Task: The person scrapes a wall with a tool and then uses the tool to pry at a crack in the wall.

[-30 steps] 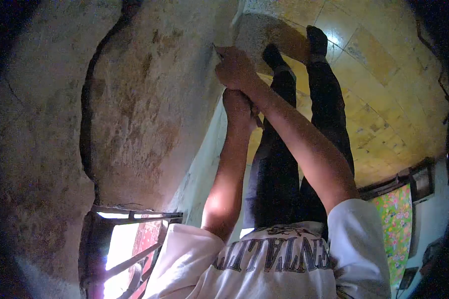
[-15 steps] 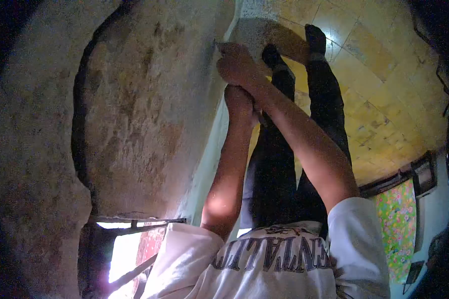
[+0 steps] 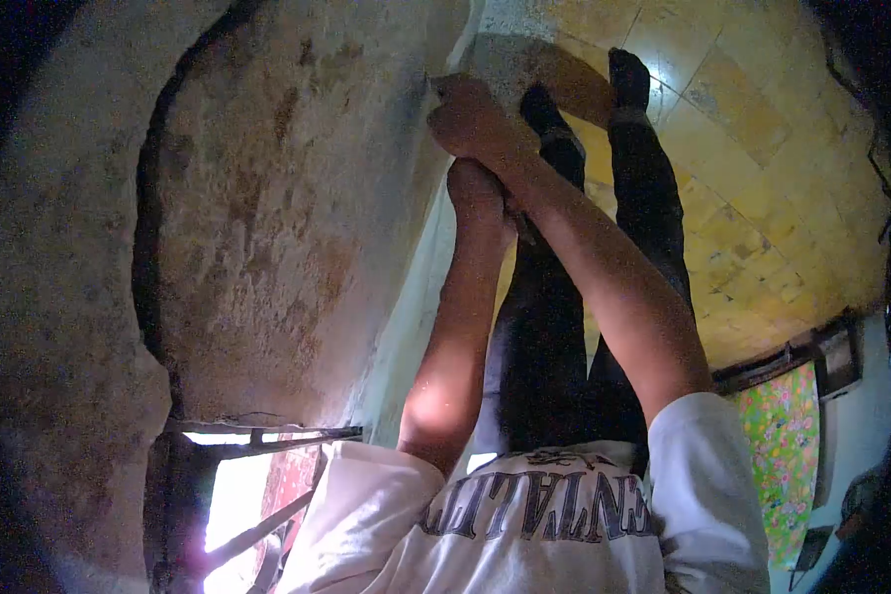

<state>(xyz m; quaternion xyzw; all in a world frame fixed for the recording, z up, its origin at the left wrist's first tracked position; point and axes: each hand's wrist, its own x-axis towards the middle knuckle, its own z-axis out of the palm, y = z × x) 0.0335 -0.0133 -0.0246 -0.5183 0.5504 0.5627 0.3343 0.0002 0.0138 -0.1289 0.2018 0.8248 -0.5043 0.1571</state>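
Observation:
My right hand is closed in a fist beside the edge of the stained wall. A small thin tip shows at its far left side; what it holds is too dark to tell. Just below it, close under the right wrist, my left hand is closed too. A small narrow shape sticks out at its right side, too unclear to name. The two forearms converge in front of my dark trousers.
Yellow tiled floor spreads on the right, with my dark-covered feet at the top. A barred opening lets in light at lower left. A flowered green cloth hangs at lower right.
Both hands have shifted slightly upward, staying close together and closed. The wall and the barred opening sit a little further left in view.

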